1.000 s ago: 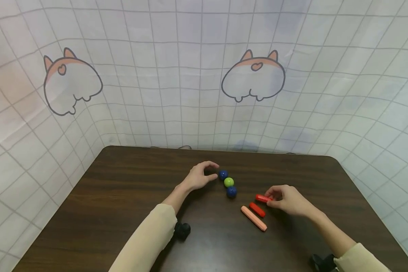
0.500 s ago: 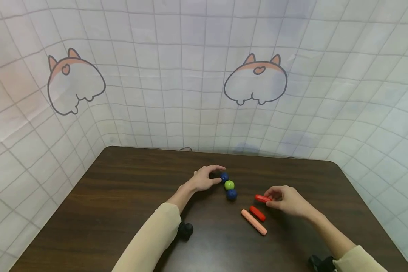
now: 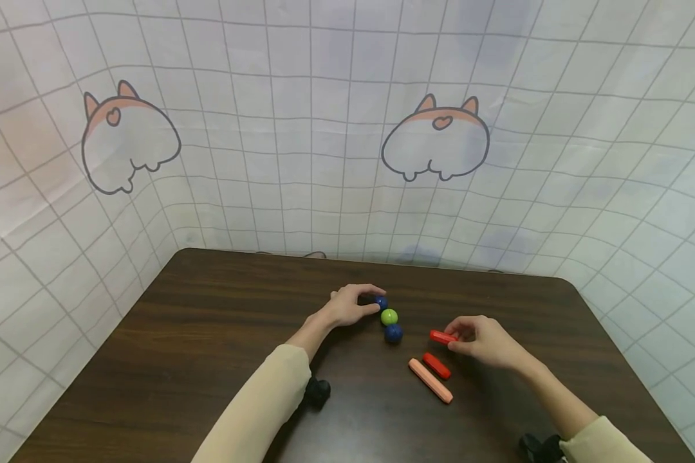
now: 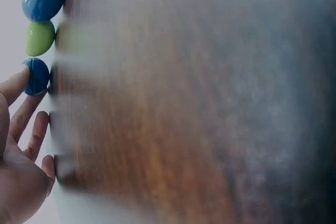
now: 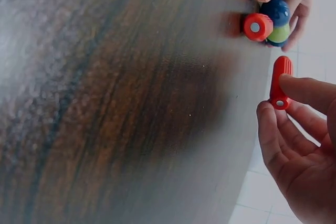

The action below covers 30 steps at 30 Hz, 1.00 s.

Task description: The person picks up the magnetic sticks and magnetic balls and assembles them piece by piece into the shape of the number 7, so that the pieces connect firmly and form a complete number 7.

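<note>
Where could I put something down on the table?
Bare table: left of the left arm, and between the right hand and the table's right edge. It's crowded between right hand and left hand, with three balls and three sticks.

Outer balls [image 3: 393,334]: blue
Middle ball [image 3: 389,317]: lime green
Short sticks [image 3: 437,365]: red
Long stick [image 3: 430,381]: peach
Tabletop [image 3: 208,334]: dark brown, wood-grained
Backdrop [image 3: 278,173]: white, grey grid
Sleeves [image 3: 260,399]: cream, perhaps yellowish

A cloth-walled booth: grid-print sheeting [image 3: 324,161] behind and beside a dark wood-grain table [image 3: 168,341]
</note>
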### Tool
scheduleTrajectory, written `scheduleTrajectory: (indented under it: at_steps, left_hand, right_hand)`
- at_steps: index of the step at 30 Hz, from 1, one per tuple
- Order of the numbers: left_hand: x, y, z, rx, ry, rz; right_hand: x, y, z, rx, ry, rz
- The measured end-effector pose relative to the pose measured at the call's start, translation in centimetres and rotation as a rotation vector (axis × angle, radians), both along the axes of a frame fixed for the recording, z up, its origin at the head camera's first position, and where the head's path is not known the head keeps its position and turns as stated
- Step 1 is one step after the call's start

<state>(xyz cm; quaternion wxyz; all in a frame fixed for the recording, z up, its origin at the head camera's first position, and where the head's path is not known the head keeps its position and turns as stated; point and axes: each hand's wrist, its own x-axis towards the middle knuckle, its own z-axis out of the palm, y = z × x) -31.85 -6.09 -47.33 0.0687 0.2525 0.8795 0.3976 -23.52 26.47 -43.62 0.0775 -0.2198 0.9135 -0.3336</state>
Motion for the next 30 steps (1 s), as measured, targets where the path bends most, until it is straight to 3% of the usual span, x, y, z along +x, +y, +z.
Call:
scheduleTrajectory:
  at_steps: [14,24,30]
  left_hand:
    - [0.4,-1.3,0.2,0.033,-0.03,0.048]
    - [0.8,-2.6,0.7,0.019,-0.026,0.073]
    - [1.3,-3.1,1.0,0.014,-0.018,0.056]
  right_hand:
    - [-0.4,-0.8,0.1,-0.028,0.058,0.013]
    - [-0.7,-2.1,0.2,-0.054,0.024,0.021]
    - [-1.2,-2.7,0.3,-0.048,0.027,0.045]
